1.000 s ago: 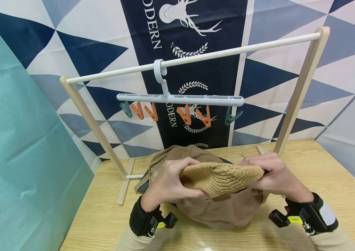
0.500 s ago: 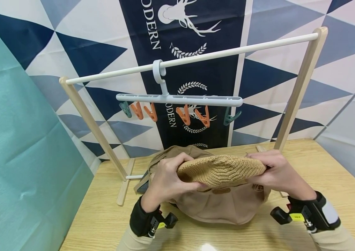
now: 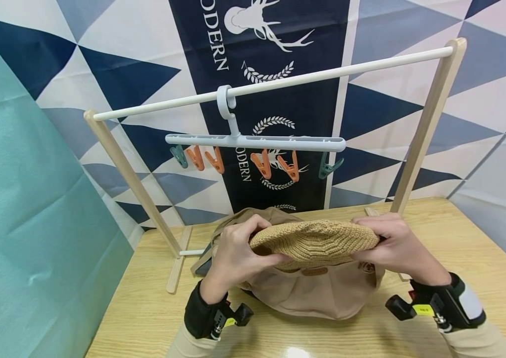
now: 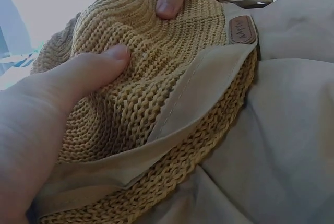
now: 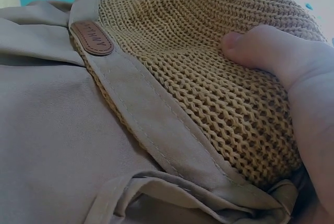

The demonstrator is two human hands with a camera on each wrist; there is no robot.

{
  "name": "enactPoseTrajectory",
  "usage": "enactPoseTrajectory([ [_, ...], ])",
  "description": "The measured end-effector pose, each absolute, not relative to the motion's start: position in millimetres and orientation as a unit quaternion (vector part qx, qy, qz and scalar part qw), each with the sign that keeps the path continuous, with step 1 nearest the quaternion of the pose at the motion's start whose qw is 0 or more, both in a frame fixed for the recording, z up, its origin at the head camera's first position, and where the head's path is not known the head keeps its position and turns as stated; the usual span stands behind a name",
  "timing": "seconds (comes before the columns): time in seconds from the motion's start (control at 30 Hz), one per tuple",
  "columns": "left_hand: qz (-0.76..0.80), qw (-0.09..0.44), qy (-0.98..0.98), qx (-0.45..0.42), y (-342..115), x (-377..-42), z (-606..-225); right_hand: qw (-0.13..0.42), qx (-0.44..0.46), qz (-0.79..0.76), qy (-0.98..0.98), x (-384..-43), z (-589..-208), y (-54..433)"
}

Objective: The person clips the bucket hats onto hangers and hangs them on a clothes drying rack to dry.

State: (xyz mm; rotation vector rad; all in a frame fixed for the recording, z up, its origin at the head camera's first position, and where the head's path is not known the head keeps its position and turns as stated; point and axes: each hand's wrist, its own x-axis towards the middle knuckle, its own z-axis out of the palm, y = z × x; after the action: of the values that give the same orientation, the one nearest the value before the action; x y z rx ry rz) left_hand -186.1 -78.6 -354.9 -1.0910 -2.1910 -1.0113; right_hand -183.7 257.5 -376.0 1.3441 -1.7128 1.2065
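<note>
A sun hat, with a tan woven crown point(image 3: 317, 243) and a wide beige fabric brim point(image 3: 306, 298), is between my two hands above the table. My left hand point(image 3: 235, 256) grips the crown's left side, its thumb pressed on the weave in the left wrist view. On the opposite side my right hand point(image 3: 393, 246) grips the crown, and its thumb lies on the weave in the right wrist view. A brown leather label point(image 5: 93, 37) sits on the fabric band point(image 5: 156, 109). A loose fabric strip point(image 5: 156, 190) curls near the right hand. Most other fingers are hidden by the hat.
Behind the hat stands a wooden rack point(image 3: 427, 129) with a white rail point(image 3: 297, 79). A pale blue hanger point(image 3: 257, 141) hangs from it, carrying several orange and green clips point(image 3: 288, 166). The wooden table point(image 3: 145, 318) meets a patterned cloth wall; teal cloth point(image 3: 33, 223) is at left.
The crown has changed from crumpled and dented to a smoother, more even curve, and its top edge has risen slightly. Both hands keep their hold, with only small shifts.
</note>
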Motion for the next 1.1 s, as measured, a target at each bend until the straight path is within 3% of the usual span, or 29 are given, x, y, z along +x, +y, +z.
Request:
enactPoseTrajectory([
  [0.67, -0.301, 0.408, -0.82, -0.264, -61.2, -184.9, -363.4, 0.315, 0.533, 0.438, -0.651, -183.2, -375.6, 242.8],
  [0.83, -0.307, 0.41, -0.818, -0.262, -60.1, -182.9, -363.9, 0.323, 0.526, 0.435, -0.656, -182.2, -374.3, 241.2],
  [1.1, -0.312, 0.403, -0.812, -0.285, -63.8, -179.9, -360.2, 0.277, 0.435, 0.405, -0.755, -168.9, -366.2, 249.1],
])
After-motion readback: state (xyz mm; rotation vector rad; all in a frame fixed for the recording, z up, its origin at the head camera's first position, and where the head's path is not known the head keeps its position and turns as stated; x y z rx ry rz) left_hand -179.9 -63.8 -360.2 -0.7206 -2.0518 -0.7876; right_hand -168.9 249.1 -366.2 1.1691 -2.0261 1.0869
